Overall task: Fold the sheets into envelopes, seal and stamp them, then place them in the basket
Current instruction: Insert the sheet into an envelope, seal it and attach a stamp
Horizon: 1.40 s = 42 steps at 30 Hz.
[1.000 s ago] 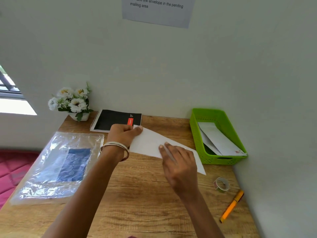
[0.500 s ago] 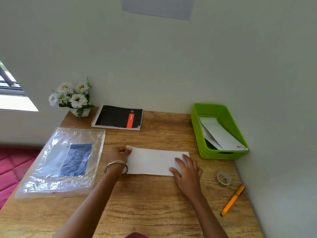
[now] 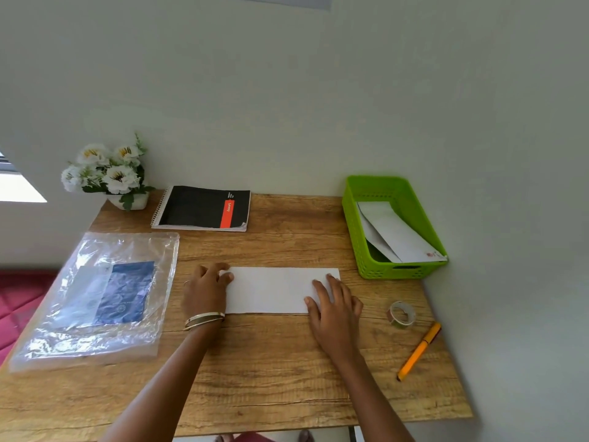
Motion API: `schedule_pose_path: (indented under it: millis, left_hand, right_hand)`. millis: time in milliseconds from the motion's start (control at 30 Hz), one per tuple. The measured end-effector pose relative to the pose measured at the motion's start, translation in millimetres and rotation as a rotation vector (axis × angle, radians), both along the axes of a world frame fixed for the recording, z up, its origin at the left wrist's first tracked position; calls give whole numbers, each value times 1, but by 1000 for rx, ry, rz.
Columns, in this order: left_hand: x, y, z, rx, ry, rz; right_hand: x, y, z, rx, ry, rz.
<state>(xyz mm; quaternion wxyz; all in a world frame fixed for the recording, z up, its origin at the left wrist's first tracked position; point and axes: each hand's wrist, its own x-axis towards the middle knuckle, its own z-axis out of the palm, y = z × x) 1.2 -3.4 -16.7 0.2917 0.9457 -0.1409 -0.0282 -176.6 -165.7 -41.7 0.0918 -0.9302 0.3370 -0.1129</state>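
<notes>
A white sheet [image 3: 271,290], folded into a long strip, lies flat on the wooden table [image 3: 271,378] near its middle. My left hand [image 3: 205,290] pinches the strip's left end, thumb on top of the paper. My right hand [image 3: 334,309] lies flat on the right end with its fingers spread, pressing it down. The green basket [image 3: 352,218] stands at the back right against the wall, with two white envelopes [image 3: 395,234] leaning inside it.
A tape roll [image 3: 401,314] and an orange pen [image 3: 419,350] lie right of my right hand. At the left is a clear plastic bag [image 3: 95,298] holding blue and white sheets. A black notebook [image 3: 200,207] and white flowers [image 3: 108,173] sit at the back.
The sheet was held tilted above the table a second ago. It now lies flat and square, nearer to me, with both hands at its ends.
</notes>
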Motion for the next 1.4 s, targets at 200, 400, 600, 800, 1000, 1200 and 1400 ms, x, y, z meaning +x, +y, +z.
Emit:
schedule_pose_path:
  millis: [200,400,600,800,1000,1200,1400]
  left_hand:
    - [-12,-14,6,172,-44,14]
    - [-42,-56,38,25,-230,-97]
    - [-98,-113,46,-279,17,-680]
    - [-147,-127,32,-201,161,-882]
    - [-148,-133,48,-355,416,-659]
    - [-149,-130,73,-655,822,-522]
    - [-149,-124,86,-774,936,-428]
  right_hand:
    - [-16,-15,21,403,-250,46]
    - [-75,-53,48,159,-521,-293]
    - [-112,-67,44,111,-258,-378]
    - [-110,-63,32,123,-317,-335]
    - [-122,-57,49,581,-743,-243]
    - [-121,-48,67,787,-789,-94]
    - [-110,-37,84,864,-803,-31]
